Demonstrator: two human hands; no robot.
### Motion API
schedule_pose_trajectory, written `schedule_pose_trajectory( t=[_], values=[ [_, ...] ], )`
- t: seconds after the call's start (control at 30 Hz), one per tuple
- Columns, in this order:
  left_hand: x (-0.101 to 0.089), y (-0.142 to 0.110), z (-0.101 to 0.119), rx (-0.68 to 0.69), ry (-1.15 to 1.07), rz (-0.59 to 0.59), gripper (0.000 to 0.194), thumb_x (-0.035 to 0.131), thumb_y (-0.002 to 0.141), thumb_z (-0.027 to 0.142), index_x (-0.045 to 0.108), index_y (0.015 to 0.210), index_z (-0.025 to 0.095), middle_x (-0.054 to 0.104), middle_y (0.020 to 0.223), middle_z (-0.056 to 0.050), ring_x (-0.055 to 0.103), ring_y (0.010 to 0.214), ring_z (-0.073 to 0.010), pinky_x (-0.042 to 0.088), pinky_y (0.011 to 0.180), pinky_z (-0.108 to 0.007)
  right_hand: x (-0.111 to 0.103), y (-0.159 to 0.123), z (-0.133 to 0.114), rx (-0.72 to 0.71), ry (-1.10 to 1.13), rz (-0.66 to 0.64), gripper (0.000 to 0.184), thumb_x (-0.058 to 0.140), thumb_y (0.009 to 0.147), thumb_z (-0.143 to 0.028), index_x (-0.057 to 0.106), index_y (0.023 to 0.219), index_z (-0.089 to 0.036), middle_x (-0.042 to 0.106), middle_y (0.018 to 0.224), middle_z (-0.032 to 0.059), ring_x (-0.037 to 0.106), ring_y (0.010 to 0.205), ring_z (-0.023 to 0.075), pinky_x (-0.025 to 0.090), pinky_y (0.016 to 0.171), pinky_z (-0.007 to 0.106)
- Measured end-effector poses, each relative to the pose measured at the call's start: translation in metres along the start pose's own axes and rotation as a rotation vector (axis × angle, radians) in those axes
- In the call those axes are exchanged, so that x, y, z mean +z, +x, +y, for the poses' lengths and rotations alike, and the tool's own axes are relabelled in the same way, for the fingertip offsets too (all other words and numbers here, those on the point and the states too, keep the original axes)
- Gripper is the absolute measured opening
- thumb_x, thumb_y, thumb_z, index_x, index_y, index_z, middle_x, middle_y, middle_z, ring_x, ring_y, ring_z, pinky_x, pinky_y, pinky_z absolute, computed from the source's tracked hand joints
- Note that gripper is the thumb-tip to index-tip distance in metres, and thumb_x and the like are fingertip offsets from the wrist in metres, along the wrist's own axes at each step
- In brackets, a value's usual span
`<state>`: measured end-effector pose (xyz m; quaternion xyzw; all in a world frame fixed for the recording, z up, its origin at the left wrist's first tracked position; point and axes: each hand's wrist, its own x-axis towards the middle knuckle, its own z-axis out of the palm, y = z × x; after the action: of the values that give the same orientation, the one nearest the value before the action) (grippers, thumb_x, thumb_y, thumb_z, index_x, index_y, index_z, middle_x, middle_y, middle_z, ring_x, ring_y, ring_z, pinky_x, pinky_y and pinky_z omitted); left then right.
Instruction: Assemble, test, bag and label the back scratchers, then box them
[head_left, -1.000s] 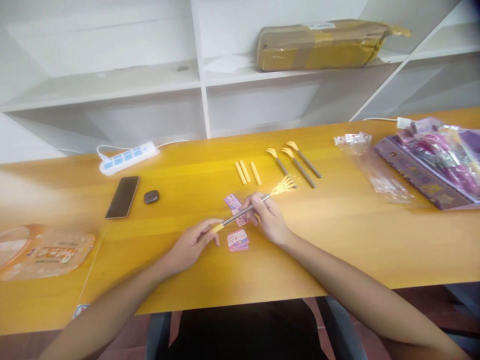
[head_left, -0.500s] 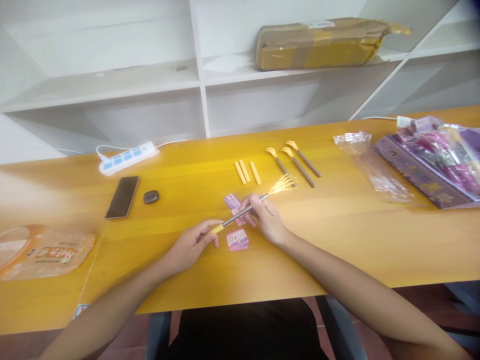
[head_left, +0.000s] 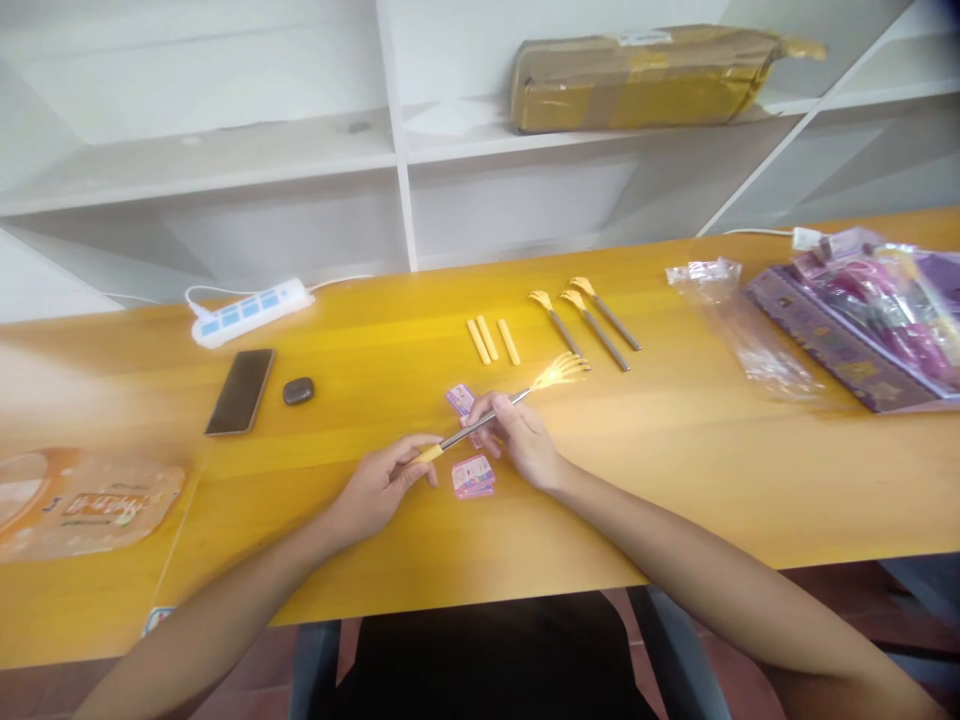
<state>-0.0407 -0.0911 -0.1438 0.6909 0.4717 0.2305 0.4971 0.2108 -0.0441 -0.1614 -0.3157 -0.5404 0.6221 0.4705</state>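
A back scratcher (head_left: 480,424) with a metal rod, a yellow claw head and a yellow handle end is held slantwise above the table. My left hand (head_left: 386,482) grips its yellow handle end. Higher up the rod, near the claw, my right hand (head_left: 519,432) pinches it between thumb and fingers. Small pink printed cards (head_left: 473,476) lie beneath the rod, and a purple card (head_left: 459,399) is partly hidden behind my right hand. Farther back lie three claw-ended rods (head_left: 604,328) and, left of them, three loose yellow handle sleeves (head_left: 487,338).
At the left are a power strip (head_left: 252,313), a phone (head_left: 240,392), a small black case (head_left: 298,390) and an orange-printed plastic bag (head_left: 97,502). Clear wrappers (head_left: 757,325) and a purple box (head_left: 817,345) of packaged items occupy the right. A taped carton (head_left: 645,85) sits on the shelf.
Both hands keep their hold on the back scratcher, almost unmoved. The whole view has shifted slightly, with things appearing a little farther left and up.
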Motion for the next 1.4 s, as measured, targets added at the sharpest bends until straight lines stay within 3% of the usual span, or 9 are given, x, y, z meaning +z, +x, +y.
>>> schedule_pose_trajectory(
  t=[0.27,0.43,0.53,0.63,0.73,0.93,1.2,1.4],
  values=[
    [0.003,-0.001,-0.003,0.006,-0.023,-0.010,0.040,0.050,0.111,0.049,0.059,0.141,0.025,0.077,0.097,-0.002,0.068,0.092,-0.0190,0.047,0.089,-0.032,0.008,-0.003,0.005,0.015,0.014,-0.042,0.062,0.048,0.104,-0.076,0.069,0.093,-0.018,0.051,0.058,-0.0046,0.044,0.045,0.0100,0.035,0.047,0.025],
    [-0.001,-0.001,0.002,0.001,-0.017,0.001,0.040,0.049,0.111,0.049,0.058,0.143,0.025,0.076,0.097,-0.001,0.066,0.090,-0.0187,0.045,0.088,-0.033,-0.001,0.003,-0.004,0.047,-0.030,-0.075,0.064,0.049,0.101,-0.079,0.071,0.104,-0.020,0.059,0.070,-0.0012,0.050,0.053,0.0113,0.041,0.053,0.027],
    [-0.003,-0.002,0.004,-0.023,0.003,0.013,0.042,0.048,0.111,0.050,0.056,0.145,0.026,0.076,0.096,0.000,0.062,0.086,-0.0178,0.042,0.082,-0.031,-0.016,0.012,-0.012,-0.048,-0.015,0.090,0.062,0.054,0.098,-0.082,0.072,0.109,-0.023,0.055,0.073,-0.0016,0.042,0.052,0.0111,0.035,0.052,0.028],
    [-0.004,-0.002,0.003,-0.048,0.028,0.004,0.040,0.047,0.111,0.051,0.059,0.140,0.025,0.075,0.097,0.000,0.057,0.080,-0.0163,0.040,0.077,-0.030,-0.027,0.018,-0.019,-0.078,0.009,0.268,0.059,0.060,0.095,-0.081,0.071,0.094,-0.022,0.046,0.069,-0.0020,0.033,0.052,0.0104,0.022,0.050,0.029],
    [-0.003,-0.002,0.000,-0.062,0.080,-0.013,0.038,0.045,0.112,0.051,0.067,0.126,0.023,0.074,0.094,0.001,0.052,0.073,-0.0151,0.038,0.073,-0.030,-0.030,0.020,-0.023,-0.039,0.067,0.271,0.063,0.059,0.095,-0.082,0.070,0.084,-0.021,0.036,0.063,-0.0033,0.029,0.051,0.0100,0.019,0.051,0.029],
    [-0.005,-0.002,0.007,-0.064,0.122,-0.013,0.042,0.043,0.112,0.050,0.071,0.098,0.021,0.059,0.077,0.004,0.043,0.064,-0.0123,0.034,0.065,-0.027,-0.026,0.019,-0.023,-0.039,0.076,0.301,0.060,0.064,0.093,-0.078,0.073,0.082,-0.020,0.033,0.063,-0.0040,0.026,0.052,0.0092,0.016,0.052,0.029],
    [-0.002,-0.001,0.010,-0.032,0.116,-0.010,0.039,0.044,0.112,0.044,0.067,0.091,0.020,0.065,0.084,0.003,0.052,0.073,-0.0126,0.039,0.075,-0.026,-0.019,0.014,-0.008,-0.037,-0.025,0.312,0.062,0.056,0.096,-0.079,0.076,0.091,-0.021,0.038,0.059,-0.0032,0.032,0.052,0.0123,0.024,0.051,0.029],
    [-0.001,-0.001,0.013,-0.017,0.119,-0.012,0.039,0.044,0.111,0.043,0.067,0.089,0.020,0.066,0.085,0.003,0.053,0.074,-0.0129,0.040,0.077,-0.026,-0.004,0.007,-0.003,0.003,-0.009,0.296,0.065,0.052,0.096,-0.083,0.070,0.086,-0.022,0.036,0.056,-0.0041,0.031,0.051,0.0131,0.027,0.051,0.029]
  ],
)
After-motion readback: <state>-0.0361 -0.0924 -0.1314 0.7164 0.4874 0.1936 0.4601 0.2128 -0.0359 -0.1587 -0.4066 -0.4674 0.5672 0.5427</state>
